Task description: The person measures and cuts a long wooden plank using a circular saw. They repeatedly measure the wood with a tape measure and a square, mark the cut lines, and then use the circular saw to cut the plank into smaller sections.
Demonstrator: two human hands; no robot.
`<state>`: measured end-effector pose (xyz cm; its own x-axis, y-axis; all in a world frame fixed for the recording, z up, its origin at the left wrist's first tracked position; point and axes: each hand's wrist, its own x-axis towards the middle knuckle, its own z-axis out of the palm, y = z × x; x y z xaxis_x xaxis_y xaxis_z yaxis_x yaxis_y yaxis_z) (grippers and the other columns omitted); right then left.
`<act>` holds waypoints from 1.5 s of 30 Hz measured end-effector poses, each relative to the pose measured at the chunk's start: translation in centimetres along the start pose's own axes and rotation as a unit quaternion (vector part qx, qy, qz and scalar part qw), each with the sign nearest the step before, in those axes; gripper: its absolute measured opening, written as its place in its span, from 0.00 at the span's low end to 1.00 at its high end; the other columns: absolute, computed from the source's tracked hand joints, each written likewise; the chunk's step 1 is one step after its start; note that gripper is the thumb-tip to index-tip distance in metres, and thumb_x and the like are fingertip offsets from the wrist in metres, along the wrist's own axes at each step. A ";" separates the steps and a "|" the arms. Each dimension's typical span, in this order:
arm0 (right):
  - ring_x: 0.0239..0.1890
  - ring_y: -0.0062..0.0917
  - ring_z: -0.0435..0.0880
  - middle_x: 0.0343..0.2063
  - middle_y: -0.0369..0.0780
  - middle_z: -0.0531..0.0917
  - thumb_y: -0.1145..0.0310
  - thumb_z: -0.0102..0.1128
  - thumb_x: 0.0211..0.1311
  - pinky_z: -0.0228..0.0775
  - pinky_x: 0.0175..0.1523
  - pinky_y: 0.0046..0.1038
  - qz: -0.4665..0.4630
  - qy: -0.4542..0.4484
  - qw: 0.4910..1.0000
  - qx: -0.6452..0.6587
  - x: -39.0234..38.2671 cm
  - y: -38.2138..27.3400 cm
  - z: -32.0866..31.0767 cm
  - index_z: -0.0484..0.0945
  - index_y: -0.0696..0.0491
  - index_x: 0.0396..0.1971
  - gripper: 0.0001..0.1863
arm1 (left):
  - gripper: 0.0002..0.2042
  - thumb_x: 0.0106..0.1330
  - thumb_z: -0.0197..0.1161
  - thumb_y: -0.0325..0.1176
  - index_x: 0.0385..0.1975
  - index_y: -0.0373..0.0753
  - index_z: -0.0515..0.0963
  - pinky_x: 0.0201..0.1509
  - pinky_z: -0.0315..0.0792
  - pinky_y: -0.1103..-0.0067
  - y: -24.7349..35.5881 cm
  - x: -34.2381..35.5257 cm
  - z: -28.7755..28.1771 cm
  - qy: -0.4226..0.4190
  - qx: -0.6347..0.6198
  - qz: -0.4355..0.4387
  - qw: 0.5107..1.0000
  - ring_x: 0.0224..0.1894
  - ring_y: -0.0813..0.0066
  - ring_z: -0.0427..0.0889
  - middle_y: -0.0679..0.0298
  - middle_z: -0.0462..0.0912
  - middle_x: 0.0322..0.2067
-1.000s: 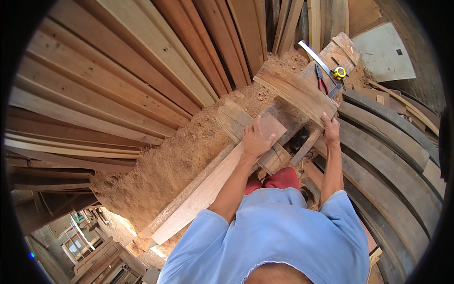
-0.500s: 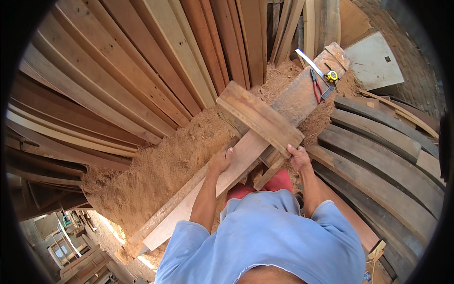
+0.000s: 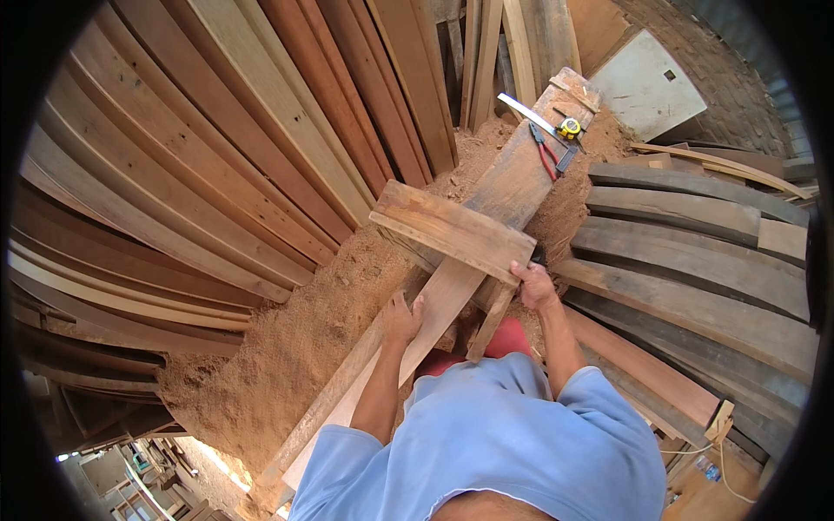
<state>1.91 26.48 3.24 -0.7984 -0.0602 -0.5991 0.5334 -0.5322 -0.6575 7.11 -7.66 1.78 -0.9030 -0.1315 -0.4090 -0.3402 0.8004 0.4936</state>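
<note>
A small wooden stool or bench frame (image 3: 452, 230) of rough boards sits across a long plank (image 3: 512, 187) that runs from the near left to the far right. My right hand (image 3: 532, 285) grips the stool's near right corner by its top board. My left hand (image 3: 401, 318) presses on the near part of the long plank with fingers curled over its edge. One stool leg (image 3: 491, 319) points down between my arms.
Many long boards (image 3: 217, 156) lean at the left and back. Curved dark planks (image 3: 695, 252) are stacked at the right. Sawdust (image 3: 295, 347) covers the ground. A saw blade (image 3: 526, 111), red-handled pliers (image 3: 547, 156) and a yellow tape measure (image 3: 569, 128) lie on the plank's far end.
The stool has shifted nearer and left along the plank. My left hand has come off the stool onto the plank; my right hand stays at the stool's right corner.
</note>
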 end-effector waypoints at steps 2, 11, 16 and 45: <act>0.46 0.27 0.85 0.49 0.43 0.85 0.67 0.71 0.65 0.77 0.56 0.31 -0.060 0.009 0.998 -0.025 1.4 -3.8 -1.6 0.78 0.65 0.54 0.23 | 0.39 0.67 0.57 0.62 0.67 0.36 0.66 0.66 0.62 0.50 0.9 -0.7 -0.2 0.050 0.069 0.042 0.995 0.63 0.37 0.70 0.40 0.73 0.62; 0.45 0.30 0.86 0.46 0.42 0.85 0.66 0.68 0.67 0.81 0.50 0.39 -0.047 0.086 0.991 -0.093 11.3 -13.3 -8.4 0.76 0.61 0.55 0.21 | 0.57 0.46 0.77 0.55 0.75 0.41 0.52 0.69 0.51 0.46 6.3 -4.8 0.4 0.046 0.166 0.127 0.977 0.67 0.38 0.60 0.40 0.56 0.70; 0.44 0.33 0.85 0.46 0.45 0.84 0.60 0.69 0.67 0.80 0.48 0.42 0.026 0.126 0.987 -0.099 14.5 -9.9 -8.7 0.75 0.64 0.56 0.27 | 0.58 0.43 0.79 0.51 0.75 0.44 0.52 0.70 0.51 0.47 6.1 -4.6 0.6 0.025 0.163 0.117 0.979 0.67 0.40 0.59 0.42 0.55 0.70; 0.64 0.55 0.73 0.64 0.54 0.69 0.61 0.67 0.61 0.66 0.68 0.47 -0.093 0.256 0.533 -0.801 30.0 -30.8 -8.1 0.69 0.41 0.68 0.34 | 0.55 0.36 0.79 0.51 0.71 0.46 0.60 0.60 0.62 0.48 6.7 -3.6 0.5 0.030 0.187 0.101 0.977 0.58 0.41 0.67 0.43 0.63 0.65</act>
<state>-36.23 47.91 1.77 -0.9172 0.3241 -0.2317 0.3394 0.9402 -0.0285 8.20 -1.58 6.19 -0.9591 0.0264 -0.2818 -0.0439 0.9697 0.2404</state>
